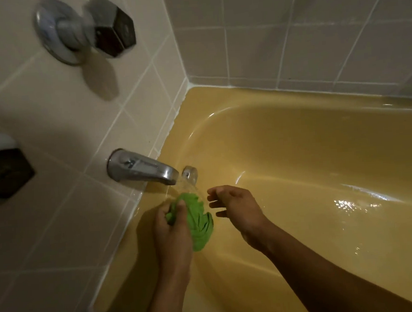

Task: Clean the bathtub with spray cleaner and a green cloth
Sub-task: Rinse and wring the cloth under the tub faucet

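— Left hand (pixel 171 231), entry one: we log it curled round the green cloth (pixel 197 219), which is bunched just below the spout (pixel 140 167), in the running water (pixel 186 185).
— Entry two, the right hand (pixel 235 209)?
— Fingers loosely spread, holding nothing, just beside the cloth, to the right of the spout.
— Bathtub (pixel 297 149)?
— Wet sheen on its floor, well to the right of the spout. We can list no spray cleaner near the spout.
— Progress?
— We judge this a wetting or rinsing of the cloth; which, we cannot tell. Wringing and wiping appear to remain.
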{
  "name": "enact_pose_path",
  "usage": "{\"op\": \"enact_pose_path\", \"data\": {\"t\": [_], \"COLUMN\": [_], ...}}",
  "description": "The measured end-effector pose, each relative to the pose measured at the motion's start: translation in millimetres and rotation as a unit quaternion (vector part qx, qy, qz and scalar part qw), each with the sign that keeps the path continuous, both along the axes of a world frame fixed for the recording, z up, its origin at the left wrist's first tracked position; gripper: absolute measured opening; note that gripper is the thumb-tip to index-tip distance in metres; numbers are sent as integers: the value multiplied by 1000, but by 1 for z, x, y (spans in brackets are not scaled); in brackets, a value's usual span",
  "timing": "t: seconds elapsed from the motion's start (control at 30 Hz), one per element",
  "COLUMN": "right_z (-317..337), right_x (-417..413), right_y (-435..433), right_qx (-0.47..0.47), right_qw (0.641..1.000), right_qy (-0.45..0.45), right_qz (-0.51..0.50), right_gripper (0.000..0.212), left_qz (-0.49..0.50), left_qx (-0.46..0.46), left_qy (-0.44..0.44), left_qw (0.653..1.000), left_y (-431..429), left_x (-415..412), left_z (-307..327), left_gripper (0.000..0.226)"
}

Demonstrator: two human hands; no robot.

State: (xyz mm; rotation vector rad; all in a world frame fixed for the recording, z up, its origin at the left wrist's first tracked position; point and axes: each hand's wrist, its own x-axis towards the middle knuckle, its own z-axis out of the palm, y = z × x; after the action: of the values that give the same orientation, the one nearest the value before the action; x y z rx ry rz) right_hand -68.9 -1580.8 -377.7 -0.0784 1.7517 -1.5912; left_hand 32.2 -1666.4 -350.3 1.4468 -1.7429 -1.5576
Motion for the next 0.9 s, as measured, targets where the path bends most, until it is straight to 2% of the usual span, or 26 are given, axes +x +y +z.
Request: {"op": "enact_pose_path", "data": {"t": [0.13, 0.2, 0.27, 0.4, 0.53, 0.67, 0.73, 0.8, 0.83, 0.9], "right_z": [41, 71, 104, 168, 215, 228, 222, 217, 215, 215], "right_x": [-10, -18, -29, -53, -77, -102, -111, -116, -117, -117], "right_y": [-2, -7, -16, -43, -78, -108, -116, -120, -121, -123], "right_qx": [-30, -42, -33, -28, -13, 38, 36, 20, 13, 5], "right_qw": [994, 977, 944, 852, 758, 625, 575, 554, 558, 589], "right_qy": [103, 201, 313, 506, 635, 752, 788, 807, 807, 788], "right_qz": [29, 62, 98, 136, 148, 204, 217, 202, 193, 181], "right_gripper": [20, 31, 48, 70, 83, 68, 61, 55, 52, 48], "left_qz": [-21, -39, -53, -87, -114, -149, -158, -167, -168, -173], "left_qx": [-123, -184, -221, -291, -315, -329, -332, -337, -331, -320], "left_qy": [-29, -77, -108, -166, -215, -272, -279, -276, -272, -269], "left_qw": [992, 979, 968, 938, 917, 892, 887, 884, 888, 892], "left_y": [-18, -30, -44, -67, -76, -82, -85, -87, -89, -91], "left_x": [30, 42, 55, 77, 79, 72, 72, 73, 74, 75], "left_z": [22, 27, 27, -1, -26, -42, -47, -48, -49, -50], "left_gripper": [43, 49, 53, 57, 58, 70, 76, 74, 71, 67]}}
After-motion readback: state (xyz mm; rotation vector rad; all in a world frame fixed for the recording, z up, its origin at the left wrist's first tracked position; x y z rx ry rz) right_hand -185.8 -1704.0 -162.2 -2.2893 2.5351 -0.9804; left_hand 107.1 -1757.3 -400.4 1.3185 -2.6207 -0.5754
